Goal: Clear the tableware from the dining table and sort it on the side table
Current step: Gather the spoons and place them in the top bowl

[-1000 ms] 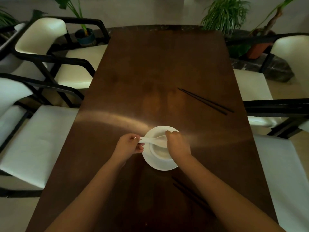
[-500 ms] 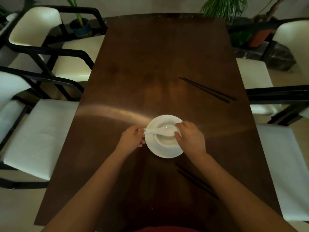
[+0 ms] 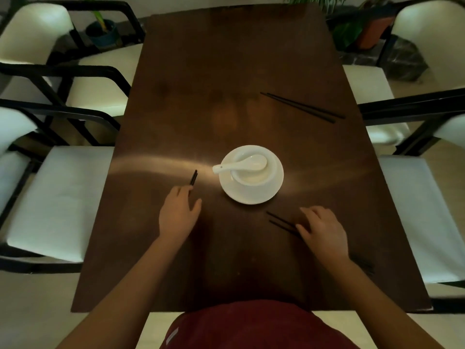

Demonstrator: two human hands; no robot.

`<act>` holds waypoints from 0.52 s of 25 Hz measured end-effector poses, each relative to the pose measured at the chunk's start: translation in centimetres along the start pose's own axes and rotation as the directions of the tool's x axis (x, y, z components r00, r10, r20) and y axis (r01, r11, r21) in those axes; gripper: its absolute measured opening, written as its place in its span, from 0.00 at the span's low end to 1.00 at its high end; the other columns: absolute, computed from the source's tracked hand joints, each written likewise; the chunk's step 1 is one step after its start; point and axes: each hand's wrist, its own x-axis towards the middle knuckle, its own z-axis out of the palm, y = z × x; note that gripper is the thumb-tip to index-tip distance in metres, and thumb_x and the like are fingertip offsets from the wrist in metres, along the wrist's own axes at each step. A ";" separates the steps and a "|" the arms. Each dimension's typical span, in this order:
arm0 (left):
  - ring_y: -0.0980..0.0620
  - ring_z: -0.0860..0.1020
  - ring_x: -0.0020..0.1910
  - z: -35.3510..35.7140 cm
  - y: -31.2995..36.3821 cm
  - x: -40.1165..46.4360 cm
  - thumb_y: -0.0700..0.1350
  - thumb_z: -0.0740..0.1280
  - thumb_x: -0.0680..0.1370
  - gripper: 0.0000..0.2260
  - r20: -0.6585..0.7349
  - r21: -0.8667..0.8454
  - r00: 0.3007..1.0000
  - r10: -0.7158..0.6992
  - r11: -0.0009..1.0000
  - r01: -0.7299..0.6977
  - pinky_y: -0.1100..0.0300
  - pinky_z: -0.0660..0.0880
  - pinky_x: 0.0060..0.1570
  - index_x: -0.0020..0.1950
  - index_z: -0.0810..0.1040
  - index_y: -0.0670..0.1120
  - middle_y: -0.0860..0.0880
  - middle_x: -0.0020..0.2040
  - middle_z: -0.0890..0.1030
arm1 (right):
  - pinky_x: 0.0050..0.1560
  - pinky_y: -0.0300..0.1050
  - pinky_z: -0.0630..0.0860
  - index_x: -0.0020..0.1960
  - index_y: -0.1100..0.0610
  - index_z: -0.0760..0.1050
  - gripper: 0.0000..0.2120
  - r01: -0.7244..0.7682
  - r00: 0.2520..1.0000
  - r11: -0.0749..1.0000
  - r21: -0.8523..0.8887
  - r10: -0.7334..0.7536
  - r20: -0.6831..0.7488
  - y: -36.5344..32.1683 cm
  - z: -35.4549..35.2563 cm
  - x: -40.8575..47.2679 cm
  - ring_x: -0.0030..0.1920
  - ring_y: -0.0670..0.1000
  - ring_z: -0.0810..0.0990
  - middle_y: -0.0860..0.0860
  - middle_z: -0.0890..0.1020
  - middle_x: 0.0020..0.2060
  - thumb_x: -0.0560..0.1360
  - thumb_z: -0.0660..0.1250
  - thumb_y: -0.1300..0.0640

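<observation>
a home dining room — a long dark wooden table (image 3: 226, 71) fills the middle. cream cushioned chairs with black frames line both long sides of the table (image 3: 57, 197) (image 3: 422, 210). on the table sit a white bowl on a saucer (image 3: 251, 177) with a soup spoon (image 3: 239, 165), and black chopsticks (image 3: 302, 107) — a meal setting. potted plants (image 3: 103, 31) (image 3: 364, 28) stand on the floor past the table's far corners.

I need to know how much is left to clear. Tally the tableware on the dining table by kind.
Chopstick pairs: 3, far right, at the left hand, at the right hand
Spoon: 1
Bowl: 1
Saucer: 1
Total: 6
</observation>
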 end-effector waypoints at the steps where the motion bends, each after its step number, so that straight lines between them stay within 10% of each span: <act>1: 0.47 0.74 0.58 0.2 -1.3 -1.0 0.49 0.66 0.75 0.20 0.023 0.099 1.000 -0.005 0.995 0.002 0.52 0.74 0.52 0.64 0.71 0.45 0.45 0.61 0.74 | 0.51 0.46 0.76 0.64 0.55 0.72 0.23 -0.010 0.999 0.999 -0.034 0.012 0.040 0.6 0.4 -0.9 0.57 0.52 0.75 0.53 0.77 0.58 0.70 0.70 0.51; 7: 0.40 0.69 0.63 1.4 -5.4 -2.9 0.50 0.67 0.74 0.25 0.156 0.329 0.970 -0.186 0.936 0.127 0.44 0.70 0.58 0.67 0.66 0.41 0.41 0.65 0.70 | 0.62 0.48 0.73 0.69 0.54 0.64 0.27 -0.133 0.969 0.976 -0.171 0.165 0.186 2.2 1.2 -3.6 0.65 0.53 0.69 0.53 0.71 0.65 0.73 0.65 0.47; 13: 0.37 0.74 0.54 2.1 -4.9 -2.3 0.39 0.65 0.75 0.11 0.151 0.219 0.972 -0.181 0.965 0.146 0.46 0.74 0.48 0.56 0.73 0.37 0.37 0.55 0.74 | 0.47 0.44 0.77 0.58 0.56 0.74 0.11 -0.112 0.984 0.985 -0.133 0.129 0.127 1.7 0.8 -3.8 0.48 0.51 0.77 0.52 0.78 0.49 0.76 0.62 0.57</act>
